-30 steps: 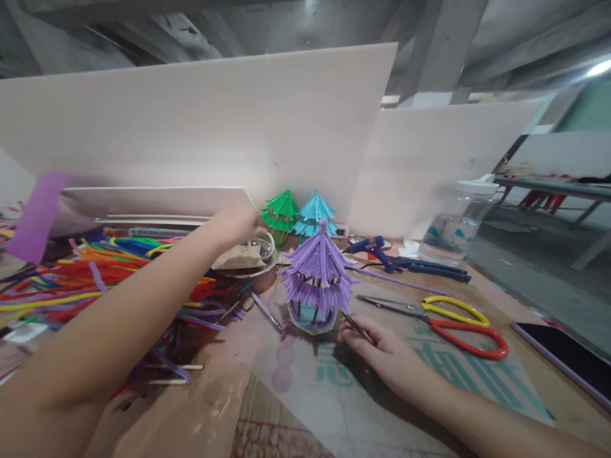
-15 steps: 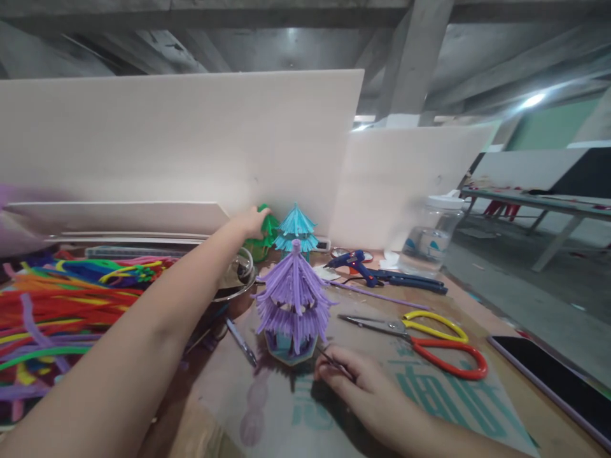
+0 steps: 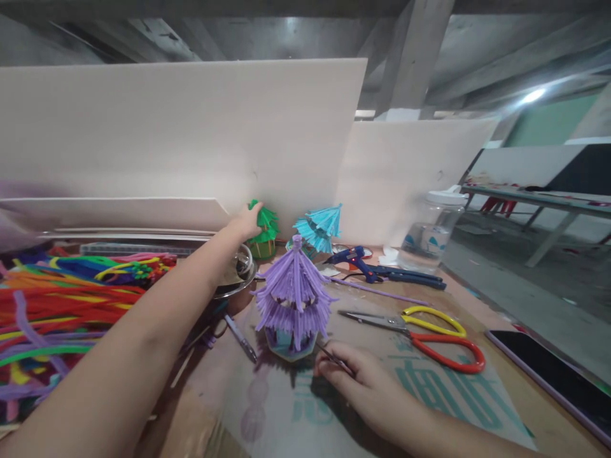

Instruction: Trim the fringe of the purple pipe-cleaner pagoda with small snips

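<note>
My left hand (image 3: 247, 222) reaches to the back and grips the roof of a small green pavilion model (image 3: 268, 232) made of fuzzy stems. Right of it a light-blue pavilion model (image 3: 321, 228) is tipped over to the right. A purple two-tiered pavilion model (image 3: 294, 292) stands upright in front, hiding part of the blue one. My right hand (image 3: 360, 378) rests at the front, closed on a thin dark pointed tool, seemingly tweezers (image 3: 338, 359), whose tip is close to the purple model's base.
Scissors (image 3: 410, 323), a phone (image 3: 548, 375), a blue glue gun (image 3: 353, 259), pliers (image 3: 405, 277) and a water bottle (image 3: 429, 229) lie or stand to the right. Coloured pipe cleaners (image 3: 71, 305) fill the left. A pen (image 3: 241, 338) lies beside the purple model. White boards (image 3: 181, 140) stand behind.
The blue model has gone from upright to tipped right. My left hand and the green model have shifted slightly left. My right hand stays in place.
</note>
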A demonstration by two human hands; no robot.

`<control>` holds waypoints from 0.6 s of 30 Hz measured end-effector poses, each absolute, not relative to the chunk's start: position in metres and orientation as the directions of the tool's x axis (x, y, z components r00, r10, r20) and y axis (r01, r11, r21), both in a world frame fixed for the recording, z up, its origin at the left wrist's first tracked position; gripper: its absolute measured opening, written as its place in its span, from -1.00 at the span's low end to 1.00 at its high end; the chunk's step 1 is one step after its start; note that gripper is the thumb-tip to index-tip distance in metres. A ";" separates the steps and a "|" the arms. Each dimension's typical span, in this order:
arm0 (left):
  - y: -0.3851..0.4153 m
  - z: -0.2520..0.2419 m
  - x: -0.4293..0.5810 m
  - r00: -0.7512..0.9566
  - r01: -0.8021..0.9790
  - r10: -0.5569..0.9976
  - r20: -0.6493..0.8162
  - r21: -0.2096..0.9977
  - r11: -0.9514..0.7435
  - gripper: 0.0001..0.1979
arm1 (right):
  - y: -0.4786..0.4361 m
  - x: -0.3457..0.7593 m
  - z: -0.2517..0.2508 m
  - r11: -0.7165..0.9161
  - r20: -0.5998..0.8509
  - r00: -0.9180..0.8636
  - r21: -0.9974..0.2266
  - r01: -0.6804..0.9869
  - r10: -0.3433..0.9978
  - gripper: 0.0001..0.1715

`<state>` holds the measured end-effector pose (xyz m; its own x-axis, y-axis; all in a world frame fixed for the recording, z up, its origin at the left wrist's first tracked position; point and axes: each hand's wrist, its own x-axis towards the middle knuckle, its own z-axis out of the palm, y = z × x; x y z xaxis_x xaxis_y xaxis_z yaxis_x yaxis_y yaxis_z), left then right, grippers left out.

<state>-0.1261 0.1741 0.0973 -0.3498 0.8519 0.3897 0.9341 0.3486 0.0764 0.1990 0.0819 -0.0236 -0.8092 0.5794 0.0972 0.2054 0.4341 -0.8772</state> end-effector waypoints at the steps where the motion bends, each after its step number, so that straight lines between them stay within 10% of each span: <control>1: 0.172 0.102 -0.121 -0.331 0.940 0.854 0.401 0.066 0.333 -0.17 | 0.082 0.198 -0.023 0.438 0.102 -0.807 -0.875 0.206 0.582 -0.79; 7: 0.188 0.120 -0.062 0.232 0.966 0.889 0.394 0.012 -0.257 -0.44 | 0.082 0.196 -0.017 0.433 0.125 -0.789 -0.881 0.191 0.602 -0.88; 18: 0.228 0.094 -0.041 0.254 0.965 0.953 0.164 0.029 -0.262 -0.23 | 0.085 0.193 -0.016 0.407 0.122 -0.800 -0.899 0.162 0.588 -0.87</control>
